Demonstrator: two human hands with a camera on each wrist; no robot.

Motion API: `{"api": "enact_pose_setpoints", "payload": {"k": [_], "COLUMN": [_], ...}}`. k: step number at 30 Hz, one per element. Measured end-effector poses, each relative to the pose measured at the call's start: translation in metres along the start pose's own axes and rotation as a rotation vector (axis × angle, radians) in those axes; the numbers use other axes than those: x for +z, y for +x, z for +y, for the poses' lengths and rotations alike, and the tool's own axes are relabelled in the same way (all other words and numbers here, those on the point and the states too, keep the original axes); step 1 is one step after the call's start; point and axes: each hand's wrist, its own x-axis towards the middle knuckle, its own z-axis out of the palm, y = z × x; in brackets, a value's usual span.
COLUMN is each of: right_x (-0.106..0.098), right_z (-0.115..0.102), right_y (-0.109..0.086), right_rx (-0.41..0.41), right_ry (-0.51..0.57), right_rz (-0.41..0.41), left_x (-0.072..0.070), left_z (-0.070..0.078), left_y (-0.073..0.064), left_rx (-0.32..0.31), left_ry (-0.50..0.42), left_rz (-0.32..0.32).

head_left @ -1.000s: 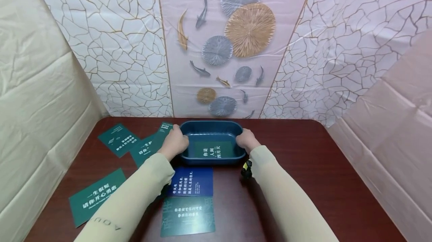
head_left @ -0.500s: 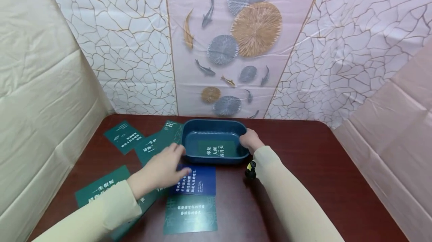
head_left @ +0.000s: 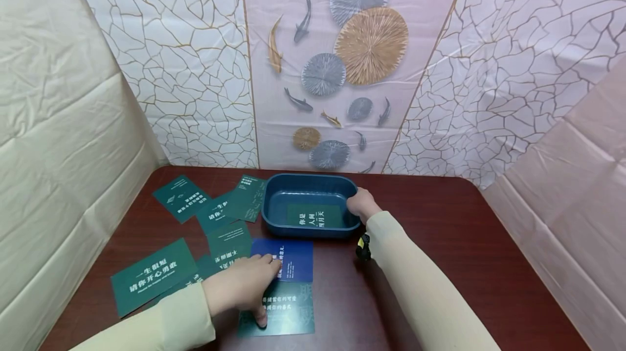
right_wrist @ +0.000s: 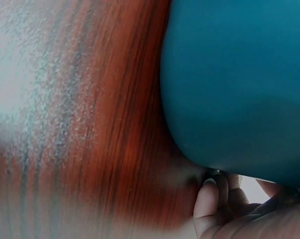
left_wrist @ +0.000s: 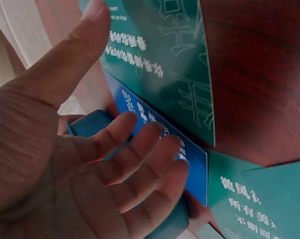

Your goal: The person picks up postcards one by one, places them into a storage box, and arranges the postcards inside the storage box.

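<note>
My right hand (head_left: 363,205) grips the right end of a dark blue oval-cornered basin (head_left: 312,177); in the right wrist view its fingertips (right_wrist: 207,196) curl by the basin's lower edge (right_wrist: 234,89). A green card (head_left: 325,216) with white writing lies inside the basin. My left hand (head_left: 244,283) hovers low over a blue card (head_left: 299,258) and a green card (head_left: 293,324) in front of the basin. Its fingers are relaxed and slightly bent, thumb apart; in the left wrist view the fingertips (left_wrist: 162,142) overlap the blue card and nothing is between them and the thumb.
Several green cards lie scattered at the left, including a large one (head_left: 154,275), one by the basin (head_left: 246,199) and one at the far left (head_left: 182,199). The reddish-brown table (head_left: 440,242) meets patterned cloth (head_left: 195,68) at the back.
My left hand has let go of the basin's left end and come back toward me, down over the blue and green cards. My right hand stays on the basin.
</note>
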Motion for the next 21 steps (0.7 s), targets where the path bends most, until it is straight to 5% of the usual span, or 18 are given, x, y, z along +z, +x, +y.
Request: {"api": "enact_pose_setpoints", "payload": {"k": [6, 15, 21], "right_x": [0.0, -0.001, 0.001], "right_z": [0.003, 0.007, 0.005], "right_y": [0.003, 0.009, 0.007], "right_rx": [-0.006, 0.002, -0.007], "right_ry": [0.008, -0.001, -0.011], "right_rz": [0.0, 0.004, 0.013], "left_x": [0.005, 0.017, 0.016], "left_z": [0.005, 0.015, 0.02], "left_y": [0.002, 0.008, 0.018], "left_rx": [-0.048, -0.09, -0.16], "left_ry": [0.112, 0.268, 0.358], "left_rz": [-0.085, 0.031, 0.008]}}
